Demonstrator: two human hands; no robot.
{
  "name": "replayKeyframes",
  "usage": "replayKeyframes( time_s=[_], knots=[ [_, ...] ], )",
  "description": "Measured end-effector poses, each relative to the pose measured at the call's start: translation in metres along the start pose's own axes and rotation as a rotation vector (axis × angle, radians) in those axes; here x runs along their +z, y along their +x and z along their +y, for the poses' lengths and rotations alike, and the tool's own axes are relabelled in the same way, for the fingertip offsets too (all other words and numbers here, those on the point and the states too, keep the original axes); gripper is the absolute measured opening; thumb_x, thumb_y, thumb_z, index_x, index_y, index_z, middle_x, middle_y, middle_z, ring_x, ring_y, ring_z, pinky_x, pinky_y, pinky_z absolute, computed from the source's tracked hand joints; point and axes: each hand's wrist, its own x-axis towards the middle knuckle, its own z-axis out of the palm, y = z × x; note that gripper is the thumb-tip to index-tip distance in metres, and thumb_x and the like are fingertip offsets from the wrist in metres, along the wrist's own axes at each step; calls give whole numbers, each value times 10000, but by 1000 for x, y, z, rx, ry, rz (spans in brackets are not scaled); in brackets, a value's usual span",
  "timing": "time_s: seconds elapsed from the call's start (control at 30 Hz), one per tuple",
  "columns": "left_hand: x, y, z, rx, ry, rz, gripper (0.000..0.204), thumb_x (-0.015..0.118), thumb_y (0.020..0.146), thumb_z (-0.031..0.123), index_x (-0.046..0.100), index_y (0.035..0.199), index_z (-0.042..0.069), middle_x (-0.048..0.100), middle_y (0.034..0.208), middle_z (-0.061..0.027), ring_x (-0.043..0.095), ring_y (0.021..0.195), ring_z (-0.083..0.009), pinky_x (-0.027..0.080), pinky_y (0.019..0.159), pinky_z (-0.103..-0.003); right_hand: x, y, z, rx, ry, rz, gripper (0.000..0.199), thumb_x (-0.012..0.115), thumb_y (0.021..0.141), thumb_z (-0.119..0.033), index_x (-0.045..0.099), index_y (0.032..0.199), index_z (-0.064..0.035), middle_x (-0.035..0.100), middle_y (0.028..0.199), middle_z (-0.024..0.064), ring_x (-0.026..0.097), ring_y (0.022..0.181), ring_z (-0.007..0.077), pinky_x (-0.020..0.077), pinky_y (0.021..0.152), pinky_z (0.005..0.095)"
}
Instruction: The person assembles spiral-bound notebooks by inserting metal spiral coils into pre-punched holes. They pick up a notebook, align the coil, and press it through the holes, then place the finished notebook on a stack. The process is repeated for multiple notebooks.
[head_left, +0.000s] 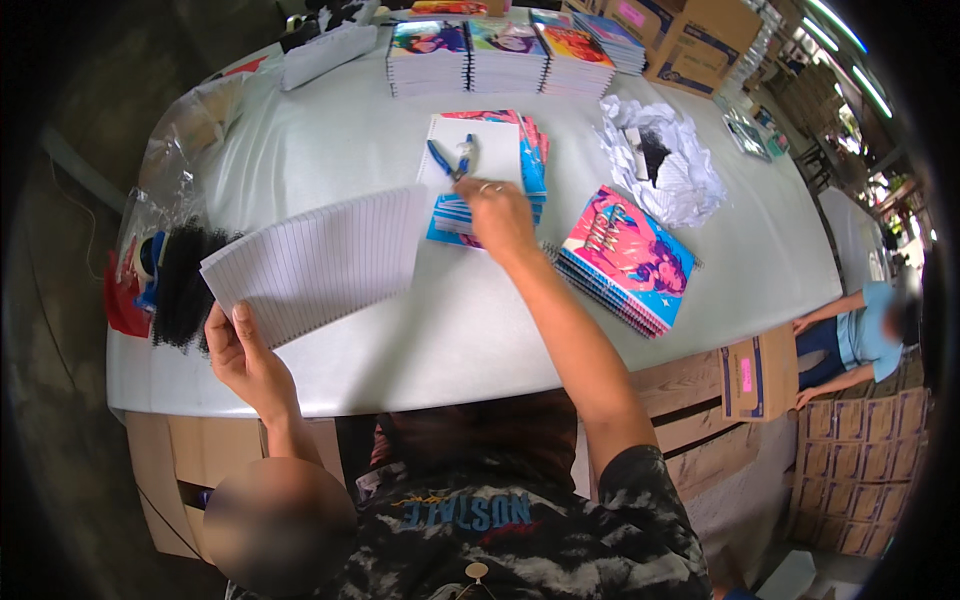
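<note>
Pliers (452, 158) with blue handles lie on a blank white sheet (478, 150) that tops a small fanned pile of notebooks (533, 160), just past the fingertips of the right hand (497, 212). In the head view, that hand reaches out over the white counter (450, 330), palm down, fingers bent and close together, resting on the near edge of the fanned pile; it touches or nearly touches the handles, but I cannot tell whether it grips them. The left hand (243, 355) is nearer the body, at the counter's front edge, and pinches the lower corner of a block of lined pages (320, 260), thumb on top, holding it slanted so its far end points toward the right hand. Beyond the left hand, further out to the left, sits a heap of black spiral bindings (185, 285) beside a crumpled clear plastic bag (175, 150). To the right of the right hand lies another pile of spiral notebooks (628, 258) with bright pink and blue covers, well apart from the pliers. Past that pile, further from the body, is a mound of crumpled white paper (675, 165) with a dark scrap in it. At the far edge of the counter stand four neat stacks of notebooks (500, 58). Off the counter's right end, another person in a light blue shirt (868, 335) sits by cardboard boxes (760, 375).
</note>
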Motion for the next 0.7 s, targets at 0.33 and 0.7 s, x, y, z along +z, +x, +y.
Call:
replayKeyframes(
  time_s=[0.33,0.7],
  knots=[
    [-24,8,-1,220,376,88,183,589,881,102,601,1028,-5,616,900,-78,556,787,-121,424,750,-228,-153,10,-95,-250,-124,-11,119,587,728,-63,631,836,-87,625,854,41,558,839,220,412,709,362],
    [23,-28,67,89,287,-1025,252,679,702,43,549,917,21,636,740,-113,653,679,-261,520,606,-335,-117,-59,-139,-399,294,15,216,562,749,-102,545,960,-60,549,1209,165,606,808,209,439,694,338]
  ],
)
